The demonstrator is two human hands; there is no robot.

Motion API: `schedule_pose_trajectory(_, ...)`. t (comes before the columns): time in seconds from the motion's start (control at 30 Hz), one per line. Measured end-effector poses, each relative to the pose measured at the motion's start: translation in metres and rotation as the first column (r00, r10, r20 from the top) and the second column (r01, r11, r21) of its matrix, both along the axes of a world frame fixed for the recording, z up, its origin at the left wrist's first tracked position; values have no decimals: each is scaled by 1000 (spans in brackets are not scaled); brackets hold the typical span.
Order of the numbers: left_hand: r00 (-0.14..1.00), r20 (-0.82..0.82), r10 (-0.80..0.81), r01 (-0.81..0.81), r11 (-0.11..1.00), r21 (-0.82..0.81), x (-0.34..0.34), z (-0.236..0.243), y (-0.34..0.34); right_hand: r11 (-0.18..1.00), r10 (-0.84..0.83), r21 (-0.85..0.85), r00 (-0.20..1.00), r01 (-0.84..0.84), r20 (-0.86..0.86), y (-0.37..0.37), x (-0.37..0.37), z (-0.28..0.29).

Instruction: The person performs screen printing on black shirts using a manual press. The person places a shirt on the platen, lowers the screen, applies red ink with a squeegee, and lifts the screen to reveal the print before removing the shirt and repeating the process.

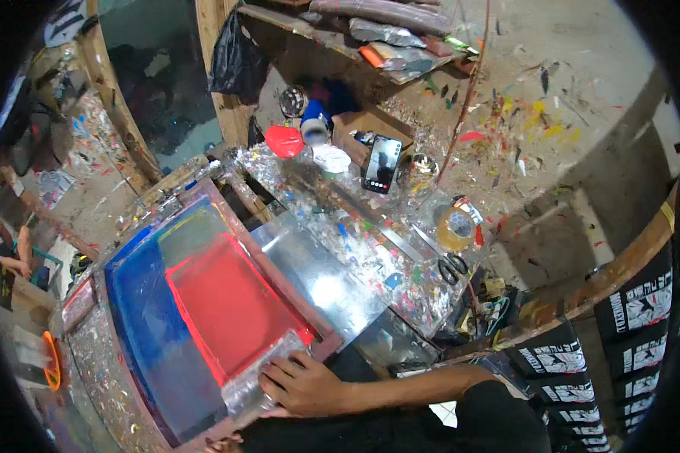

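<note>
Plastic-wrapped bar (251, 377) in R hand (304, 386), on red-inked scrn (230, 306)

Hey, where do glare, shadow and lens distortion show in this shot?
Head view: white glare on the shiny sheet; head view: a dark shadow across the paint-spattered surface, right side; head view: the wooden rail looks bowed, picture corners black.

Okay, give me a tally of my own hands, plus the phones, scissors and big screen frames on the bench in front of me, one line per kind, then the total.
Own hands: 2, right hand and left hand, the left mostly cut off
Phone: 1
Scissors: 1 pair
Screen frame: 1
Total: 5
</note>
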State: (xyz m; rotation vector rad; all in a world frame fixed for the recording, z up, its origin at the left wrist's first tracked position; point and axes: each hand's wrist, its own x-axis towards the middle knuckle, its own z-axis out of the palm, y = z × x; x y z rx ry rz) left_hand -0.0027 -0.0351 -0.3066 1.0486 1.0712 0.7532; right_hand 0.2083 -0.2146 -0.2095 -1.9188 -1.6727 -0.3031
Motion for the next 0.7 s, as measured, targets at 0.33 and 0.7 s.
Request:
schedule_pose_trajectory(0.33, 891, -453, 45, 356, 551, 755, 10, 121, 11, 957, -95, 290, 950, 4, 298, 106, 75, 205)
schedule_pose_trajectory(0.7, 390, -920, -42, 894, 255, 367, -21, 30, -3, 980, -38, 198, 945, -28, 324, 172, 104, 305)
